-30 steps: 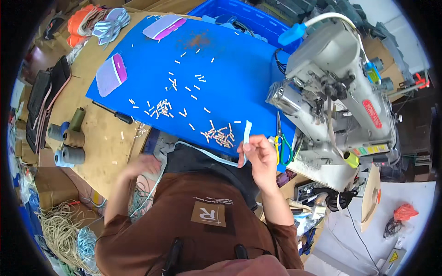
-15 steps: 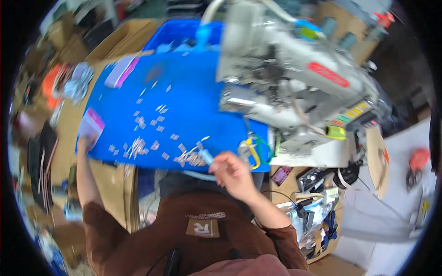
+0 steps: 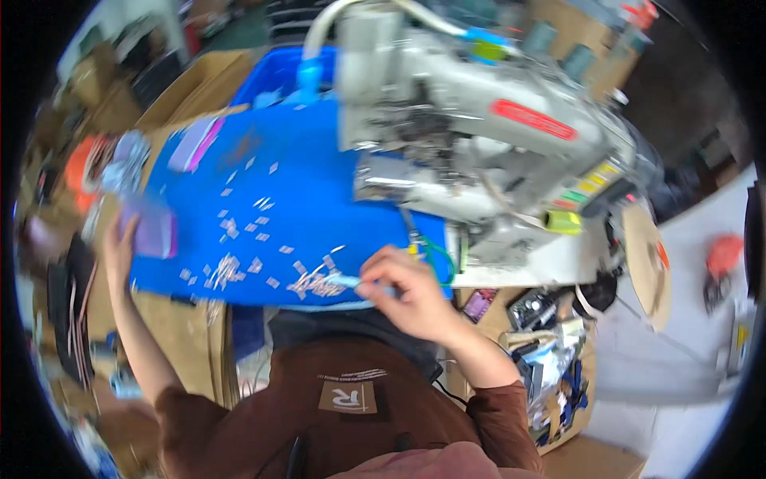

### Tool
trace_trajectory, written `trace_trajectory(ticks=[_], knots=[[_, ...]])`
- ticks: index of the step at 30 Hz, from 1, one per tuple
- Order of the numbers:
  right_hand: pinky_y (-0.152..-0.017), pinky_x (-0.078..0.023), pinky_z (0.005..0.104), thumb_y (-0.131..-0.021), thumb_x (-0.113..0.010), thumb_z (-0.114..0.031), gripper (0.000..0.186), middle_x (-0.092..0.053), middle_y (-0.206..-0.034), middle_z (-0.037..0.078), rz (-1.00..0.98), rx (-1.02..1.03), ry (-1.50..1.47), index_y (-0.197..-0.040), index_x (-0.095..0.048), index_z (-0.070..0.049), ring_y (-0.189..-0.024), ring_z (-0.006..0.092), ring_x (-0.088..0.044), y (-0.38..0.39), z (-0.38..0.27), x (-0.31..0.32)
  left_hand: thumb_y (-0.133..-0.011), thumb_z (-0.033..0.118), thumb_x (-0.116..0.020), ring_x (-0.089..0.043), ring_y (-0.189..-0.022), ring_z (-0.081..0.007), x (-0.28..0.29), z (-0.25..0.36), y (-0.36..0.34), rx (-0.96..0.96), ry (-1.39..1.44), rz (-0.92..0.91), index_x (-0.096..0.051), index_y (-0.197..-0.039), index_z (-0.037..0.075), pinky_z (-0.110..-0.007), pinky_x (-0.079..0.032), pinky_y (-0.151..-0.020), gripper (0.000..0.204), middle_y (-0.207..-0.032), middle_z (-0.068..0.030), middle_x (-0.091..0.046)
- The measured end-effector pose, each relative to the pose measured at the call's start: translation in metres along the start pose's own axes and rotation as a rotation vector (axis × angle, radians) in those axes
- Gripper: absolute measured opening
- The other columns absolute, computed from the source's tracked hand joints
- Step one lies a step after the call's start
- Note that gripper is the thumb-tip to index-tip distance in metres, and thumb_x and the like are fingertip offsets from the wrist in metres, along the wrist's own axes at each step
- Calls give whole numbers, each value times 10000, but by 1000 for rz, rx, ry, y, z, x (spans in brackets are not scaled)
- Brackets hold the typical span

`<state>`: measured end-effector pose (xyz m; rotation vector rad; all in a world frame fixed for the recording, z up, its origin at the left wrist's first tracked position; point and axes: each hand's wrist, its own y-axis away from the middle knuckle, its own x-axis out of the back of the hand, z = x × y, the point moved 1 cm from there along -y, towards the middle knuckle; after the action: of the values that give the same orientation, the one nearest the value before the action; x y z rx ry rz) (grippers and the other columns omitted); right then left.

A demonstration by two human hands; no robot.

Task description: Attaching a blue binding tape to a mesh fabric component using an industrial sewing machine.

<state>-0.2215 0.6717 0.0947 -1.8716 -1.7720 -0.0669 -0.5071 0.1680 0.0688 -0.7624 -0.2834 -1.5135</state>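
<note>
Lilac and blurred, the patch (image 3: 152,230) is at the left edge of the blue mat (image 3: 299,199), and the left hand (image 3: 120,243) has its fingers at the patch's outer side; I cannot tell whether they grip it or merely touch it, nor whether it is lifted. The right hand (image 3: 403,289) pinches a pale blue strip (image 3: 343,280) between thumb and fingers, near the mat's front edge. The strip's free end reaches left over a heap of small clippings (image 3: 313,286); more clippings lie scattered farther left and back. Scissors (image 3: 448,262) with a green handle are just beyond the right hand, partly hidden. A grey machine (image 3: 479,104) stands at the mat's right. Another patch, lilac and magenta (image 3: 191,145), lies toward the far left corner, near a blue crate (image 3: 275,76). Brown bench (image 3: 175,335) shows in front of the mat's left part.
</note>
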Motion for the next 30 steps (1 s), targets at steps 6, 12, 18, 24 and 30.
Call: trace_trajectory(ticks=[6, 12, 18, 24, 30], knots=[[-633, -467, 253, -811, -757, 4, 109, -585, -1317, 115, -97, 132, 140, -854, -663, -30, -821, 131, -618, -49, -49, -5, -966, 137, -606, -659, -885, -324, -62, 229, 21, -731, -243, -759, -674, -1164, 26, -390, -513, -767, 237, -981, -155, -707], [-597, -495, 296, -874, -730, -51, 75, -697, -961, 107, -196, -33, 43, -886, -678, 2, -675, 185, -639, -69, -34, -30, -904, 40, -638, -654, -878, -352, -98, 255, 37, -677, -141, -1095, -695, -1101, -8, -413, -507, -759, 210, -968, -174, -702], [-558, -473, 279, -865, -748, -54, 78, -699, -891, 89, -60, -81, 90, -858, -690, -3, -631, 171, -622, -63, -24, -31, -893, 26, -646, -656, -841, -328, -128, 267, 29, -863, 7, -965, -699, -1040, -10, -377, -507, -730, 160, -902, -143, -685], [-518, -413, 246, -841, -762, -18, 79, -675, -807, 75, 82, -68, 68, -840, -687, 7, -592, 105, -565, -60, -11, -24, -854, 9, -668, -641, -862, -325, -141, 273, 27, -796, -13, -866, -688, -1009, -14, -380, -512, -777, 157, -897, -123, -648], [-517, -434, 248, -833, -758, 7, 89, -675, -834, 75, 172, -24, 98, -844, -669, 4, -594, 106, -578, -57, -10, -22, -802, 29, -707, -593, -926, -319, -152, 284, 50, -884, -96, -581, -663, -962, 16, -399, -486, -781, 167, -966, -112, -614]])
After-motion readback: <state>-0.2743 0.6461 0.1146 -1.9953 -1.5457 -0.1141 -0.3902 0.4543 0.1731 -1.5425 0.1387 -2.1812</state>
